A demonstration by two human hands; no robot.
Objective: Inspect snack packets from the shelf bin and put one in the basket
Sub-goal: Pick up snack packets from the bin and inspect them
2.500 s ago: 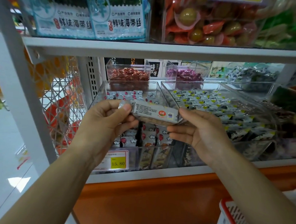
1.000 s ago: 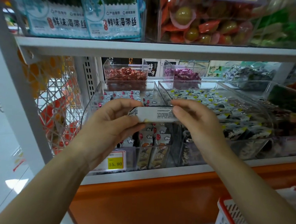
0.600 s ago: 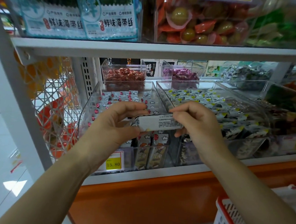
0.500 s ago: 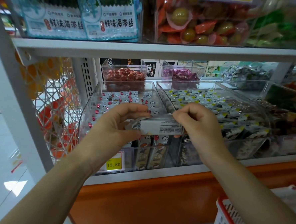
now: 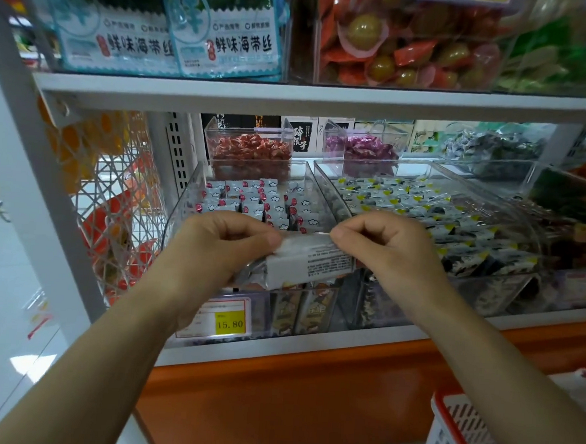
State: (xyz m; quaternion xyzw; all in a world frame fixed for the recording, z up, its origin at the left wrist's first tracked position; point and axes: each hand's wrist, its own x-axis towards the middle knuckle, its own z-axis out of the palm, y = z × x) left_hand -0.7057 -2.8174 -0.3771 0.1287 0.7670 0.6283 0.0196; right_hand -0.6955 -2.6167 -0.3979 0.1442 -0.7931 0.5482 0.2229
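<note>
1. A white wire rack (image 5: 114,211) hangs at the left end of the shelf unit, holding orange and red goods.
2. The left hand (image 5: 214,248) has its fingers curled, pinching the left end of the snack packet (image 5: 311,262) between thumb and fingertips.
3. A yellow price label (image 5: 225,319) reading 15.80 sits on the shelf front, below the left hand.
4. The clear shelf bin (image 5: 182,208) stands behind the hands and holds rows of matching packets.
5. The snack packet is held level between both hands, in front of the shelf bin, with its printed text panel facing the camera.
6. The right hand (image 5: 389,248) has its fingers curled, pinching the packet's right end.
7. A neighbouring clear bin (image 5: 328,186) holds packets with yellow corners.
8. The red-rimmed white basket (image 5: 450,437) sits at lower right, well apart from the packet.
</note>
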